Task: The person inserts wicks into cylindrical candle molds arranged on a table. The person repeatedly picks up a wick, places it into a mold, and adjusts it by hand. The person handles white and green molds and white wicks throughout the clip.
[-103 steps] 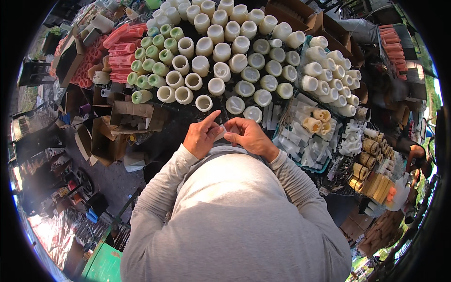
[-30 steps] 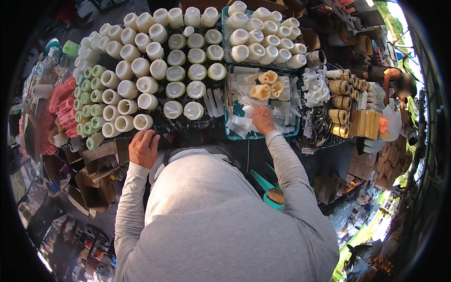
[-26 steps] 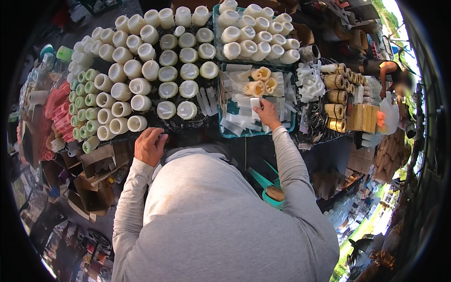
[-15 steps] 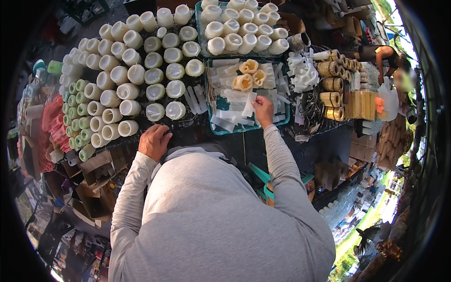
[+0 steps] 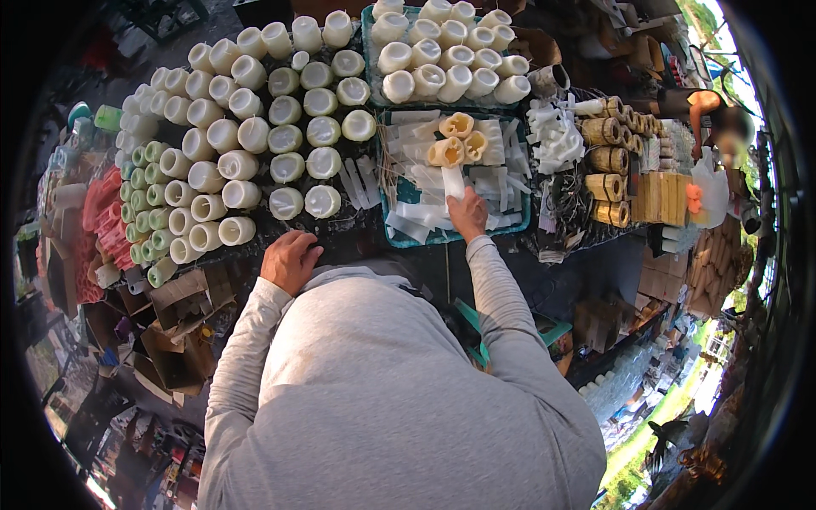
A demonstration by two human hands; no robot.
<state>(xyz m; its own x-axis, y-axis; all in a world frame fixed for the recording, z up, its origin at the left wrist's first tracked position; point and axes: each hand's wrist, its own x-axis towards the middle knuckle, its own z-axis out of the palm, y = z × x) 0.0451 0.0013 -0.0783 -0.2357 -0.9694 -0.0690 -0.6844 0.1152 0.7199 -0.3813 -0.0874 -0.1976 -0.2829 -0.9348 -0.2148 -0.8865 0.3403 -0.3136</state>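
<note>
I am holding a white strip point(image 5: 453, 182) in my right hand point(image 5: 468, 214), thumb and fingers closing narrowly on its near end. I am probably pinching it there to leave most of its length free. The strip is pointing away from my fingertips, over the tray point(image 5: 408, 243), its far end lying just below the yellow cups point(image 5: 445, 153); I am not able to tell whether it is touching them. Loose strips point(image 5: 408, 226) are lying around and under the grip, the tray's rim likely keeping such light pieces together.

My left hand point(image 5: 291, 260) is hovering or resting at the near edge of the table point(image 5: 344, 223), fingers curling loosely; its underside is hiding from me, so I cannot tell whether it is holding anything. The white cups point(image 5: 240, 194) are standing close beyond it, mostly in rows, perhaps so that their openings are staying reachable. Green cups point(image 5: 159, 219) are sitting in a group of their own on the left, seemingly being sorted by colour.
</note>
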